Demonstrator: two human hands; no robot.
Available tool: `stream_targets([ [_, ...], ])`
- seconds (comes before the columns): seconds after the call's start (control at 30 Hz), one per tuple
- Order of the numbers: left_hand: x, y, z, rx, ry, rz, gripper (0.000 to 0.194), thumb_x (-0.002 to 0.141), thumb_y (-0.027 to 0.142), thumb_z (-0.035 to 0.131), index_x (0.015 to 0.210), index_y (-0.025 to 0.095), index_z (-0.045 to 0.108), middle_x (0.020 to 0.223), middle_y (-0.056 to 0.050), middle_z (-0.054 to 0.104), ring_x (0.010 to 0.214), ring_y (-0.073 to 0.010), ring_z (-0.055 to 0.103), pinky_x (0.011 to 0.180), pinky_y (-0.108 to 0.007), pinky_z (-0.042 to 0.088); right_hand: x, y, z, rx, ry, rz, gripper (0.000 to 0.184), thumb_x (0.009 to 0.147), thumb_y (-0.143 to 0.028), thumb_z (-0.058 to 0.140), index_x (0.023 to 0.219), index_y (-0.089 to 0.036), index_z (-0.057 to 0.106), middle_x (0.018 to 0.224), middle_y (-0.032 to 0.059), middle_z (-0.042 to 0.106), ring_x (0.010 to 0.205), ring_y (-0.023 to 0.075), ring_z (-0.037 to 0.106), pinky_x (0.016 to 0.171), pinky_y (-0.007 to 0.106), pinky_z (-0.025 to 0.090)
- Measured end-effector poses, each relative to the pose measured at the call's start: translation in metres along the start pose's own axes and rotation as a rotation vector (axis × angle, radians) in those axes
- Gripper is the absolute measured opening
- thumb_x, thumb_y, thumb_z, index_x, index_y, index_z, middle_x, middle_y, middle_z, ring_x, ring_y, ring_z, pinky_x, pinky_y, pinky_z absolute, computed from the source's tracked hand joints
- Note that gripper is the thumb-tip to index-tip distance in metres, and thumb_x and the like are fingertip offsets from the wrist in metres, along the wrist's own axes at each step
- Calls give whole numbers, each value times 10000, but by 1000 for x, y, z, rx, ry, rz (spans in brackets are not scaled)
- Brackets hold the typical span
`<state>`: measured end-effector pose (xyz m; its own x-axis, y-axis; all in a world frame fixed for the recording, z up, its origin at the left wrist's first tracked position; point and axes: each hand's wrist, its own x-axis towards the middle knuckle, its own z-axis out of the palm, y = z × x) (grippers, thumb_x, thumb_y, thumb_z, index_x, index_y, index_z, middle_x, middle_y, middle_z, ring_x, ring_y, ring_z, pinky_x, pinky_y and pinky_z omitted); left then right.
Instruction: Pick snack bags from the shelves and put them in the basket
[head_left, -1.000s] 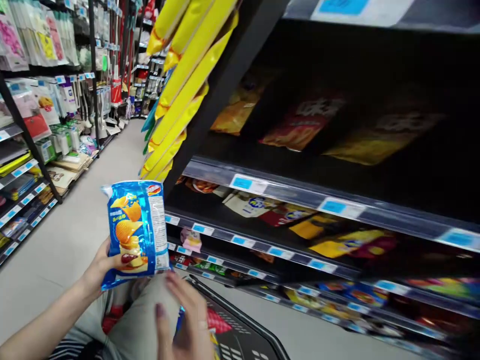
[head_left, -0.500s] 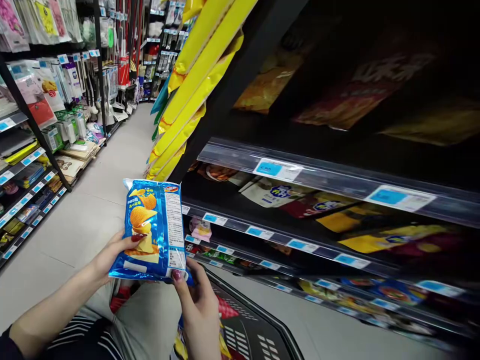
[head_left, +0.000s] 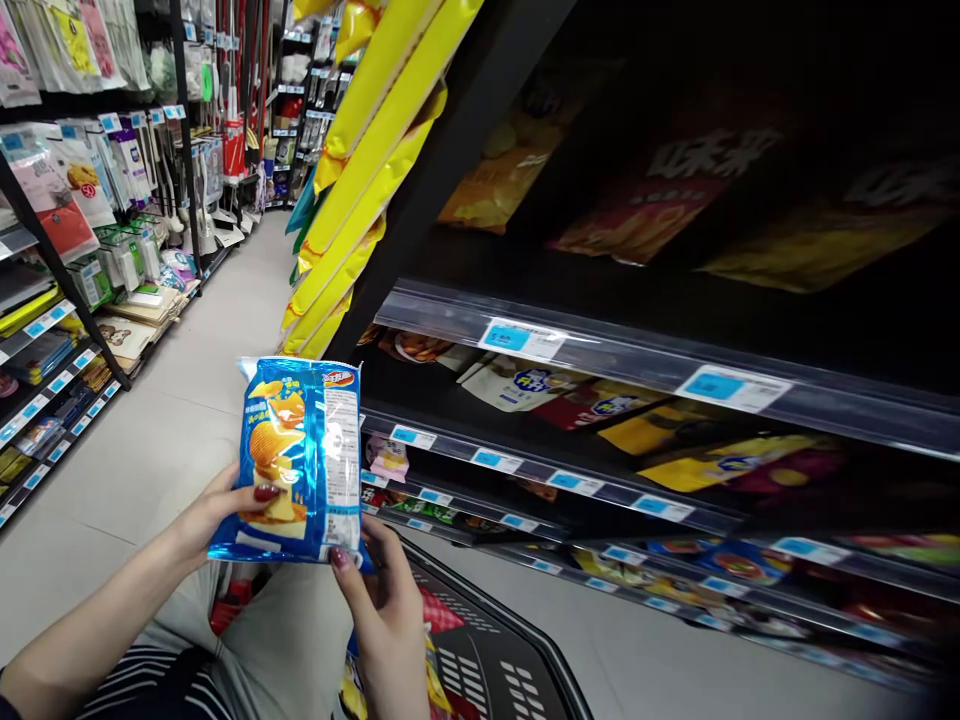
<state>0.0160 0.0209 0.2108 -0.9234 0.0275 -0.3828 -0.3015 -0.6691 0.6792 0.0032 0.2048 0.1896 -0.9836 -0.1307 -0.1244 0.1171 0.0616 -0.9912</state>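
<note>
A blue bag of potato chips (head_left: 296, 455) is held up between both hands, its printed back with the pale text panel turned towards me. My left hand (head_left: 229, 505) grips its left side, thumb pressed flat on the picture of chips and the fingers hidden behind. On the lower right corner, my right hand (head_left: 386, 600) is closed with its thumb on the front face and its fingers behind the bag. Below the right hand sits a dark shopping basket (head_left: 491, 650) with several colourful packets partly visible inside it.
Tilted shelves (head_left: 585, 360) of snack bags with blue price tags fill the right side. Yellow bags (head_left: 375, 190) hang at the shelf end. To the left stands a household-goods rack (head_left: 82, 220), and a grey floor aisle (head_left: 202, 350) runs between them.
The view has shifted slightly, so the shelves and the bag sit a little further left. The bag has tilted slightly, with more glare on its text panel. Both hands keep their hold.
</note>
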Motion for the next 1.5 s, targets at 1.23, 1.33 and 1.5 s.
stream_targets([
  [1.23,16,-7,-4,253,-23,-42,681,698,480,770,1251,128,585,1084,-120,748,1002,-323,698,941,-433,526,-1,21,-9,179,-52,15,353,725,-472,750,909,-202,618,870,85,738,820,265,711,744,372,588],
  [1.33,21,-18,-6,305,-69,-83,675,744,461,738,1304,144,536,1135,-122,730,1006,-314,696,920,-419,533,-5,32,-14,272,-97,3,486,756,-544,689,1093,-203,611,1048,107,721,916,277,701,794,391,582],
  [1.5,35,-55,-19,689,-273,-129,688,787,497,672,1342,148,465,1346,-157,601,1173,-307,607,988,-405,491,-15,80,-41,176,-28,132,579,680,-476,764,1155,-185,607,1138,103,706,1043,292,664,925,427,527],
])
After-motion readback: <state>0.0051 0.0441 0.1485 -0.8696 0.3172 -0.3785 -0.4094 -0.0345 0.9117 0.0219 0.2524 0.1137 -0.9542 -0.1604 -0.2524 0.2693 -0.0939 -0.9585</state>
